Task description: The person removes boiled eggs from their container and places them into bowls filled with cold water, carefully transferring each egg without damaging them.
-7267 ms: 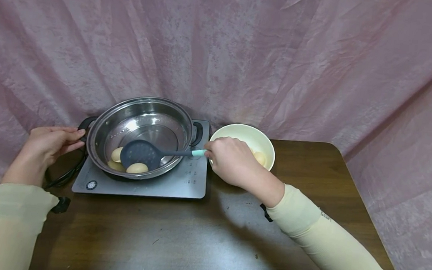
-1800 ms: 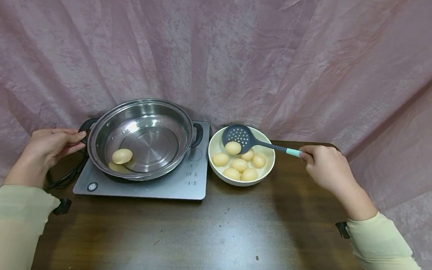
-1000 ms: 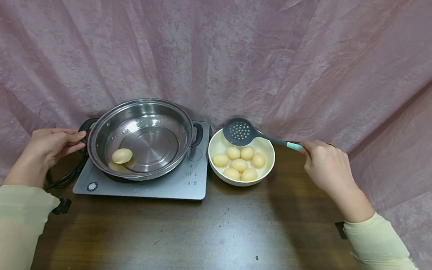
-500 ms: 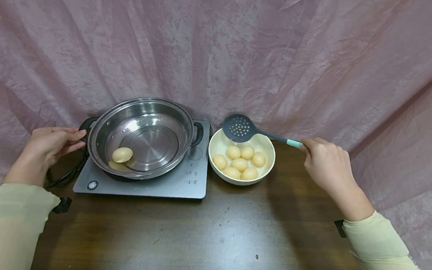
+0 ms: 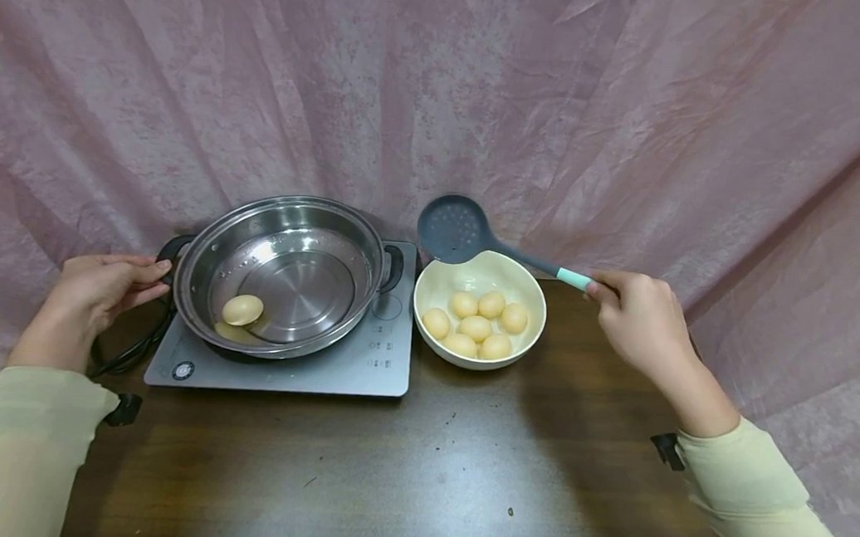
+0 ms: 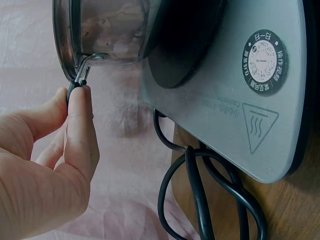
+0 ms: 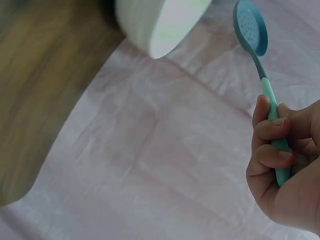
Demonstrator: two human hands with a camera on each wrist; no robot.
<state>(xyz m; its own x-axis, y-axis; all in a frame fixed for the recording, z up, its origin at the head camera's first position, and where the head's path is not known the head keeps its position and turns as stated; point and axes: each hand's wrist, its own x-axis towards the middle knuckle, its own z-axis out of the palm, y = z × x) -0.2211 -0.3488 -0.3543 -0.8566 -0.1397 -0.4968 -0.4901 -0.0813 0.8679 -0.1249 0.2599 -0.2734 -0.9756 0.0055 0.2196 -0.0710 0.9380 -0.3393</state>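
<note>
My left hand (image 5: pixel 110 284) pinches the black side handle (image 6: pixel 76 89) of a wide steel pot (image 5: pixel 286 346) between thumb and fingers. One egg (image 5: pixel 243 310) lies in shallow water at the pot's near left. With curled fingers my right hand (image 5: pixel 639 321) grips the mint-green handle (image 7: pixel 270 95) of a slotted skimmer. The skimmer's grey perforated head (image 5: pixel 453 228) is raised above the back left rim of a cream bowl (image 5: pixel 440 282), with no egg on it. Several eggs (image 5: pixel 475 329) rest together in that bowl.
The pot stands on a silver induction cooker (image 5: pixel 280 379), whose black cord (image 6: pixel 197 195) loops at its left. A pink curtain (image 5: pixel 442 95) hangs right behind the wooden table (image 5: pixel 385 482).
The skimmer went from the pot to the bowl and an egg slid off it among the others. Then its head rose and swung left toward the pot. The left hand stayed put.
</note>
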